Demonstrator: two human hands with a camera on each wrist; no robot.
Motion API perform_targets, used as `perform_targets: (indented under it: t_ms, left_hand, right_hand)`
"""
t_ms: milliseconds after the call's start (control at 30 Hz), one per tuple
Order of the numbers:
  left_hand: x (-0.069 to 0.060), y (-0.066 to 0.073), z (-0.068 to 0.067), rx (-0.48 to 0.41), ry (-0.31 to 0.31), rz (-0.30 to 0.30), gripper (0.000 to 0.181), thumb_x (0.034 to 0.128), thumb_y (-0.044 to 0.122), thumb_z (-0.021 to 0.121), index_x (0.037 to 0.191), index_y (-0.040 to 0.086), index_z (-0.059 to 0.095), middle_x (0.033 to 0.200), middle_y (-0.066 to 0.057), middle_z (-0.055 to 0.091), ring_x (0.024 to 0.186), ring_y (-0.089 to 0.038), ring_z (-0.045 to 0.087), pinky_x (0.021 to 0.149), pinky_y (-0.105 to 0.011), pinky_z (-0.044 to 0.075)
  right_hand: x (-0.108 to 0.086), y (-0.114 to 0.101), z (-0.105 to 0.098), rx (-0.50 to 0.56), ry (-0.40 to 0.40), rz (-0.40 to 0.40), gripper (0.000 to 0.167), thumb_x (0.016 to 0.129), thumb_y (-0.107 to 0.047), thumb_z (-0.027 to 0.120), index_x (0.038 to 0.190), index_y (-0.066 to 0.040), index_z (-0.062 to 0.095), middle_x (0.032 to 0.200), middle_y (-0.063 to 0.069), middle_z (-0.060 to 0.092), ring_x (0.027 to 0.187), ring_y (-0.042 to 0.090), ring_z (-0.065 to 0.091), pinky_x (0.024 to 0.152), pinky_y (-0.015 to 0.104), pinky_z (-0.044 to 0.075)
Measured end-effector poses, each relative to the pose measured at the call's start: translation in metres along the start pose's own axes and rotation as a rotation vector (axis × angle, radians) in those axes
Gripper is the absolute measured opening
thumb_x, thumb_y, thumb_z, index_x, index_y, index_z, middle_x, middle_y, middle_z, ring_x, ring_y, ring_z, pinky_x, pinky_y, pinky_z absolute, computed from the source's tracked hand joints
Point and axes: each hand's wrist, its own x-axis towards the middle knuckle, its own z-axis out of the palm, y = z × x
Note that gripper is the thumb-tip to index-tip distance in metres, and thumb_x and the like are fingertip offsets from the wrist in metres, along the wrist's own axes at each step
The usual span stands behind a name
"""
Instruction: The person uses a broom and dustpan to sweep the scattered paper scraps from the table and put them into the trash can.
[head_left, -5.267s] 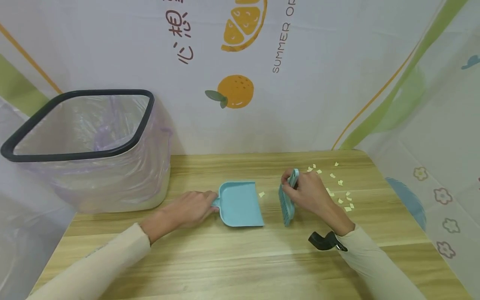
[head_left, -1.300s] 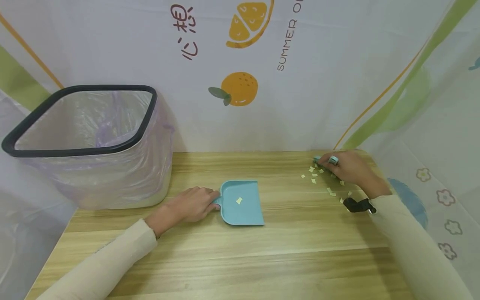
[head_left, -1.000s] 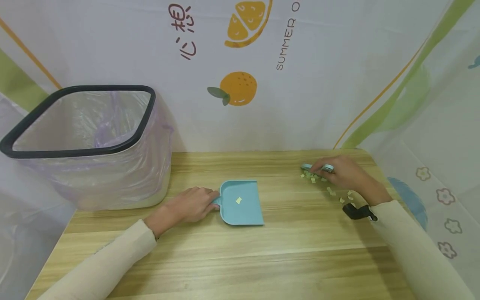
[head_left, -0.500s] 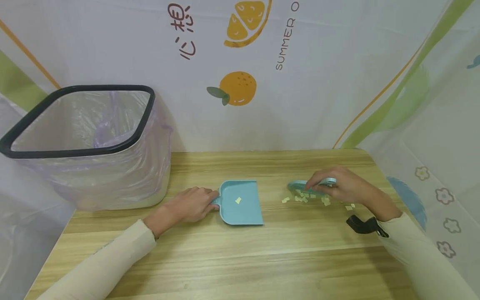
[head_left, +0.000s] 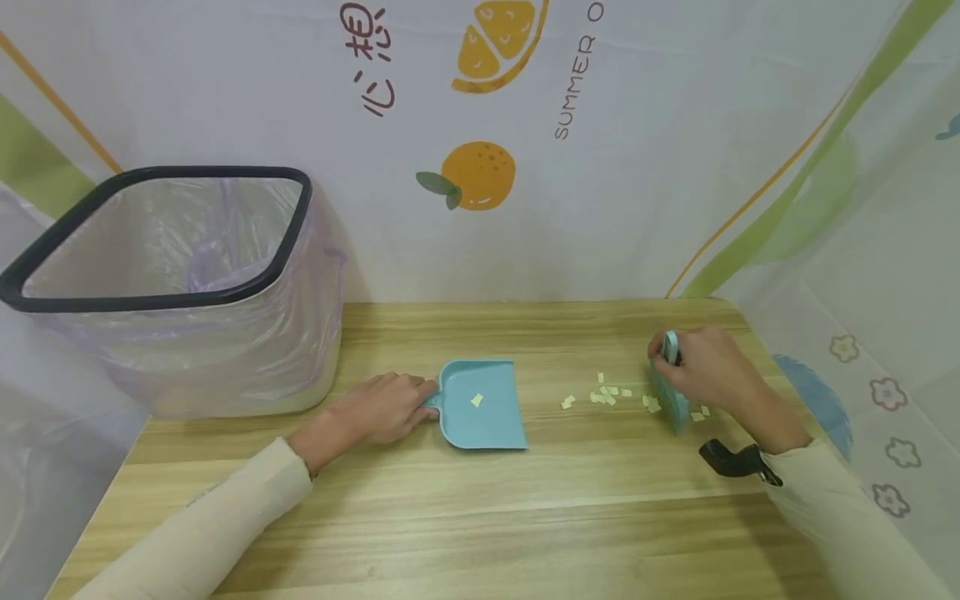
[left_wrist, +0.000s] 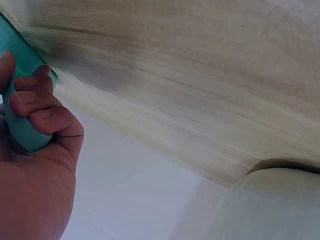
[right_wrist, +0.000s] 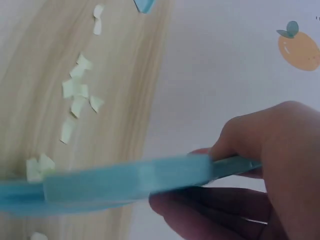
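Note:
My left hand (head_left: 390,407) grips the handle of a light blue dustpan (head_left: 480,425), which lies on the table with its wide edge facing right. One small yellow paper scrap (head_left: 477,400) rests inside the pan. Over at the right, my right hand (head_left: 708,367) holds a light blue hand brush (head_left: 670,392) by its handle, bristle head pointing toward the near side. Several paper scraps (head_left: 603,396) lie between brush and dustpan, and a few more (head_left: 699,414) sit just right of the brush. In the left wrist view, curled fingers wrap the dustpan handle (left_wrist: 27,130).
A bin (head_left: 300,350) with a black rim and a translucent purple-tinted liner stands at the back left of the wooden table (head_left: 465,517). A printed white curtain (head_left: 615,208) hangs behind the table's far edge and along the right side.
The brush swept scraps from the far right corner leftward and nearer, then moved back right and turned lengthwise. One scrap went into the dustpan earlier. The left hand and dustpan stayed put.

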Motion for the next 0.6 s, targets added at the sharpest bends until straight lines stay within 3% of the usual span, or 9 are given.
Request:
perform_targets:
  t_ms: [100,333,600]
  left_hand:
    - [0.001,0.000,0.000,0.009,0.000,0.004,0.021,0.1120,0.025,0.067,0.114,0.005,0.067,0.098,-0.004,0.070,0.079,-0.013,0.061,0.072,-0.040,0.057]
    - [0.002,0.001,-0.001,0.008,-0.005,0.010,0.021,0.1123,0.026,0.067,0.115,0.005,0.067,0.100,-0.006,0.071,0.080,-0.014,0.063,0.073,-0.040,0.057]
    - [0.001,0.002,-0.002,0.006,-0.013,-0.001,0.022,0.1125,0.026,0.066,0.116,0.004,0.067,0.100,-0.006,0.071,0.081,-0.014,0.063,0.074,-0.040,0.057]
  right_hand:
    - [0.000,-0.003,0.007,0.003,-0.008,0.016,0.016,0.103,-0.011,0.064,0.101,-0.004,0.078,0.055,-0.014,0.047,0.053,0.007,0.033,0.056,0.031,0.032]
    - [0.012,-0.018,0.018,0.090,0.044,0.020,0.021,0.104,-0.016,0.060,0.099,-0.005,0.077,0.056,-0.012,0.051,0.053,0.007,0.037,0.054,0.030,0.032]
    - [0.029,-0.037,0.029,0.202,0.112,-0.034,0.023,0.100,-0.010,0.059,0.099,-0.002,0.081,0.079,0.004,0.077,0.050,0.002,0.034,0.049,0.026,0.025]
